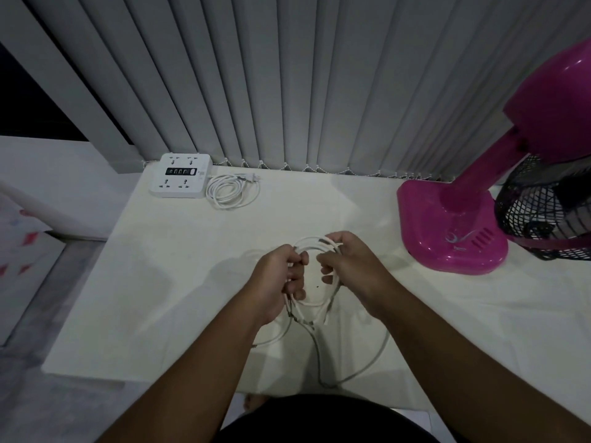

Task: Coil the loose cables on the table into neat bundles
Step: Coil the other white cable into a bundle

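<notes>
At the 6 o'clock half of the white table, just forward of centre, both hands are holding a white cable above the surface. It is forming several oval loops stacked loosely together, thin, round in section and pale, with the top arc of the loops showing between the two hands and the lower arc sagging under them. The left hand is closing its fingers around the 9 o'clock side of the loops, thumb on top. The right hand is curling its fingers around the 3 o'clock side, pinching the strands near the upper arc. A loose tail is trailing from the bundle toward 6 o'clock, lying on the table in a wide open curve, and appearing greyer in shadow. A short end is sticking out at the bottom of the loops; its connector is too small to tell. At 11 o'clock, a white power strip is lying flat near the table's far edge, and just beside it at its 3 o'clock side its own white cord is sitting in a round coil with the plug on top. At 3 o'clock, a magenta fan is standing on the table, well apart from the hands. Grey vertical blinds are hanging along 12 o'clock.
</notes>
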